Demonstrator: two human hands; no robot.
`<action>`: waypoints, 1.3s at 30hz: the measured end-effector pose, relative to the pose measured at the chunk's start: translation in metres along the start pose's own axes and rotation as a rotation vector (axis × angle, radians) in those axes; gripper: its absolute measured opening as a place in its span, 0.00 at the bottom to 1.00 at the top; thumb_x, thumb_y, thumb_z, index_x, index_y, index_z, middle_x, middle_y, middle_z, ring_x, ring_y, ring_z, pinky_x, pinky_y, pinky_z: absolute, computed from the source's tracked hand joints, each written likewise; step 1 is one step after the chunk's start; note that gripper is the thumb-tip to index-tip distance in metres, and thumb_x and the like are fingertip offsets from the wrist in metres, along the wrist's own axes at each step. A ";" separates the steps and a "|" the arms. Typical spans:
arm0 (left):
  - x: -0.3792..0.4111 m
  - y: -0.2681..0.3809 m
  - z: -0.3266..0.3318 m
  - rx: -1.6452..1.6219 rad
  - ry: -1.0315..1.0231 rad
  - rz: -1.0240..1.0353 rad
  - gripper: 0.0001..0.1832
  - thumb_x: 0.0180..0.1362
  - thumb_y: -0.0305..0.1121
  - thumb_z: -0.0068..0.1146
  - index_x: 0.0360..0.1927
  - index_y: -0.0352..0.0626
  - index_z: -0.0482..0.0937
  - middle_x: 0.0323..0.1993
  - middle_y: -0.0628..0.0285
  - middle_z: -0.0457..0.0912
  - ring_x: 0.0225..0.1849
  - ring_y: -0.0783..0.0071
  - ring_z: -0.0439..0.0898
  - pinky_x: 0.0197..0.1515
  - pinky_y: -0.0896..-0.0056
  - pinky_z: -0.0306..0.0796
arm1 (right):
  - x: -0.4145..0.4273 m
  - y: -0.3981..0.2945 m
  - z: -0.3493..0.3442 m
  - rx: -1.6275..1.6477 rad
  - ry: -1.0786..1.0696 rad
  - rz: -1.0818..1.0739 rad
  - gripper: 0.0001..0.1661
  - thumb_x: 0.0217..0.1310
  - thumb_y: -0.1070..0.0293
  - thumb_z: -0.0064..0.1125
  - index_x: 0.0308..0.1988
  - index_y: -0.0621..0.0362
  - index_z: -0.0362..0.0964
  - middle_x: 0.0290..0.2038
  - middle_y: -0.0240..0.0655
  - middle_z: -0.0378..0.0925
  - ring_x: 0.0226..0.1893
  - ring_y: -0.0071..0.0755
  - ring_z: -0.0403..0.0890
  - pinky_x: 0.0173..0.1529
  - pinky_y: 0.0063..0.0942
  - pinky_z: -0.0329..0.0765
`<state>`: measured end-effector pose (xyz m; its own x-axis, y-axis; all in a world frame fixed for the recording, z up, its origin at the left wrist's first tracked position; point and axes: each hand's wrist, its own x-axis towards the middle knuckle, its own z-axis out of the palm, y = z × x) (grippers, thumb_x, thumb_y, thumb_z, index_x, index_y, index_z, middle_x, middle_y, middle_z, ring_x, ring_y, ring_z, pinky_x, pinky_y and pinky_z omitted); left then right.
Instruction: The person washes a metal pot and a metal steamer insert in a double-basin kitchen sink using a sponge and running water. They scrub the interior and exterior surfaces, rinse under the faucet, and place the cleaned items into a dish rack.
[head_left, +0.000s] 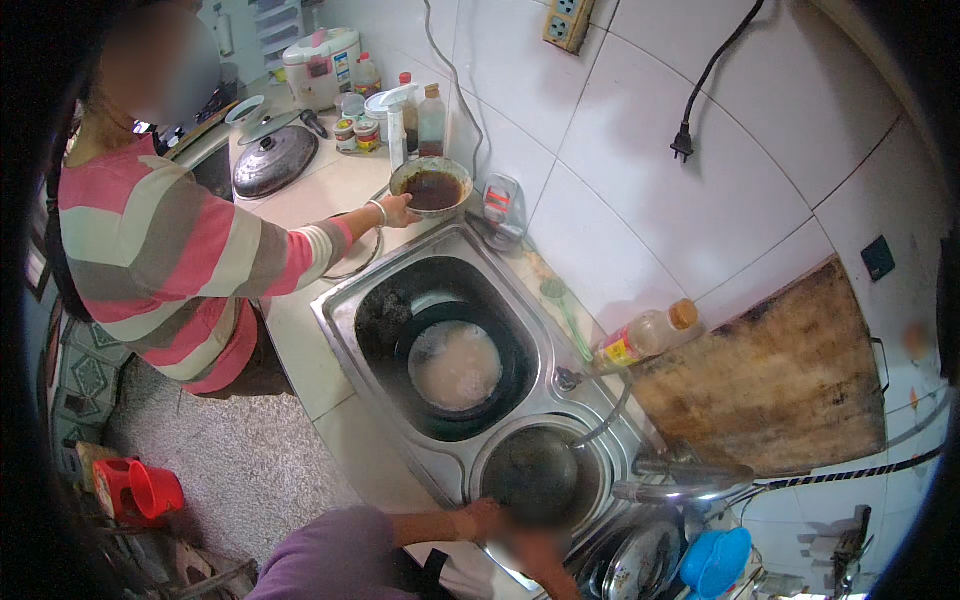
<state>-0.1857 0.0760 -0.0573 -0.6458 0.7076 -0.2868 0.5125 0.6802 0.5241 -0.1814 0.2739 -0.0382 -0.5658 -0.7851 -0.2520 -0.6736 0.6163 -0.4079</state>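
At the near edge of the small round sink bowl (478, 480), my left hand (484, 519) reaches in from the left, below a purple sleeve. My right hand (536, 551) comes up from the bottom and is close beside it. Both are partly blurred, so their fingers and anything in them cannot be told. Dark murky liquid (536, 465) fills the round bowl. In the larger stainless steel sink (337, 311) sits a dark basin (519, 367) with cloudy, pale liquid. At the upper left, a person in a striped top (187, 247) touches a patterned bowl (469, 187) of dark brown liquid.
A curved faucet (682, 491) is right of the round bowl, by a stained wooden board (780, 375). Pot lids (641, 562) and blue plastic bowls (716, 562) lie at the lower right. A corked bottle (645, 337) leans by the wall. Red plastic containers (156, 489) stand low at left.
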 end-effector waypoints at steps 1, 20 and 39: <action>0.009 0.001 -0.010 0.029 -0.013 0.030 0.20 0.48 0.51 0.52 0.38 0.47 0.78 0.37 0.57 0.78 0.42 0.58 0.74 0.48 0.56 0.64 | -0.001 0.015 0.019 -0.043 0.001 0.029 0.32 0.41 0.62 0.56 0.51 0.52 0.64 0.28 0.43 0.69 0.32 0.48 0.71 0.37 0.46 0.67; -0.003 0.005 -0.010 0.084 0.203 0.125 0.09 0.43 0.40 0.56 0.25 0.48 0.81 0.29 0.59 0.79 0.35 0.60 0.76 0.43 0.59 0.66 | -0.002 -0.007 -0.041 -0.047 -0.092 -0.206 0.33 0.43 0.60 0.57 0.52 0.55 0.63 0.32 0.43 0.65 0.36 0.47 0.66 0.41 0.41 0.65; 0.000 -0.025 -0.031 0.273 -0.063 0.011 0.10 0.49 0.36 0.49 0.32 0.48 0.80 0.29 0.59 0.79 0.38 0.62 0.78 0.44 0.59 0.67 | -0.012 0.015 -0.041 -0.258 0.190 0.239 0.19 0.50 0.64 0.52 0.45 0.50 0.71 0.38 0.38 0.71 0.41 0.44 0.68 0.48 0.42 0.65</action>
<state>-0.2158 0.0531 -0.0456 -0.6074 0.7201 -0.3356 0.6583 0.6927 0.2947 -0.2045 0.2949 -0.0056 -0.7825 -0.6074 -0.1366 -0.5961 0.7943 -0.1172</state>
